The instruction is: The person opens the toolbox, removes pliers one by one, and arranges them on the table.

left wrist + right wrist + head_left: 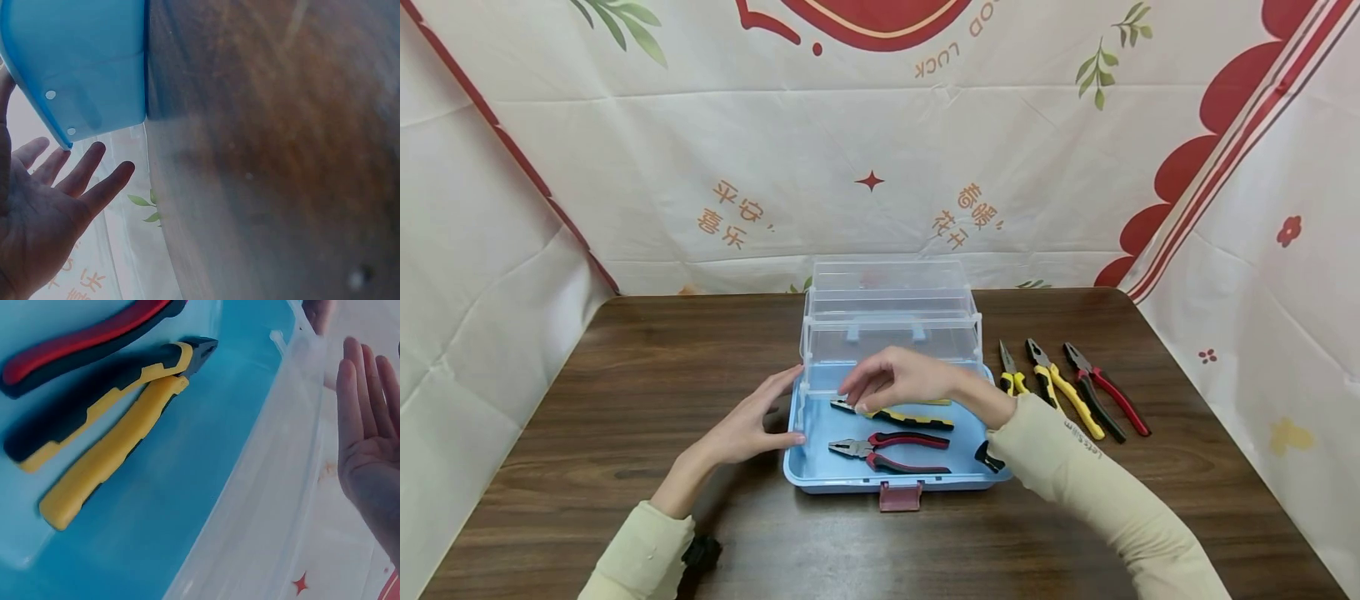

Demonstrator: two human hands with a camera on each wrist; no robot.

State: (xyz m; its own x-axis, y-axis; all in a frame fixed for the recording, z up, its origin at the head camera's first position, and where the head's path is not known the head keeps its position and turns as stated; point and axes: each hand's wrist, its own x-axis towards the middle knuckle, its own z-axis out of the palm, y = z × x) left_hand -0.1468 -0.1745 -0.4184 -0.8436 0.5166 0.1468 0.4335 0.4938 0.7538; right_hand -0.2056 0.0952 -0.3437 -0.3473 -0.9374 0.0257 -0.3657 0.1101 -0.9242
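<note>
A pale blue toolbox [816, 471] stands on the table with its clear lid [891, 337] tilted back. Inside lie yellow-and-black pliers [921, 421] and, nearer the front, red-and-black pliers [917, 469]. Over the yellow-and-black pair hovers my right hand [906, 377], holding nothing; in the right wrist view its fingers [351, 403] are extended and apart from both tools. My left hand [745, 427] is at the box's left side, thumb at the rim. The left wrist view shows its fingers spread by the blue wall [94, 62].
Right of the box lie yellow-and-black long-nose pliers [1009, 367], larger yellow-and-black pliers [1075, 400] and another red-and-black pair [1116, 396]. A mauve latch [899, 498] hangs at the box front. A printed white cloth [700, 167] closes off the table's back.
</note>
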